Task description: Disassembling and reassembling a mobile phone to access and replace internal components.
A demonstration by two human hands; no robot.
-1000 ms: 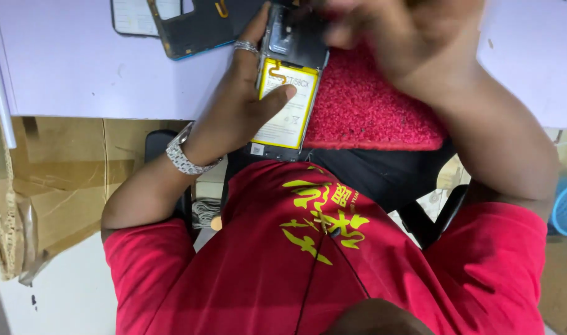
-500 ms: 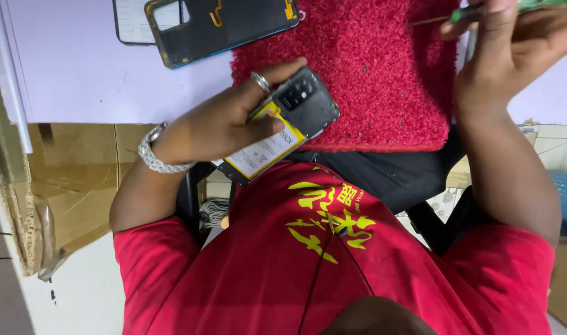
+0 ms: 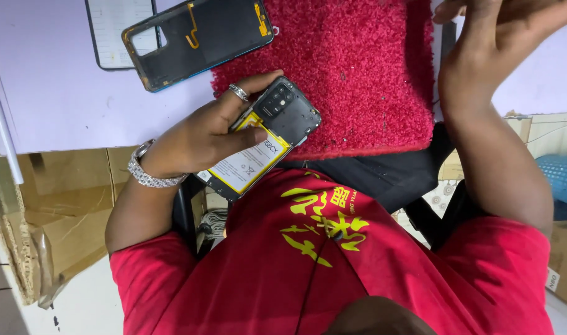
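Left hand (image 3: pixel 203 139), its grip closed around an opened smartphone (image 3: pixel 262 139), back cover off, held just off the bench's near edge over the lap. Yellow-framed battery exposed. Judged: light, stiff, but fragile inside; hold by the side rails, off battery and camera block. Beyond: red mat (image 3: pixel 352 68). Far edge: detached back cover (image 3: pixel 200 37). Right hand (image 3: pixel 488 37) raised at the bench's right; grip cannot tell.

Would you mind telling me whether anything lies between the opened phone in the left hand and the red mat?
Nothing visible does. The left hand holds the opened phone at the near edge of the red mat; the back cover lies off to the side.
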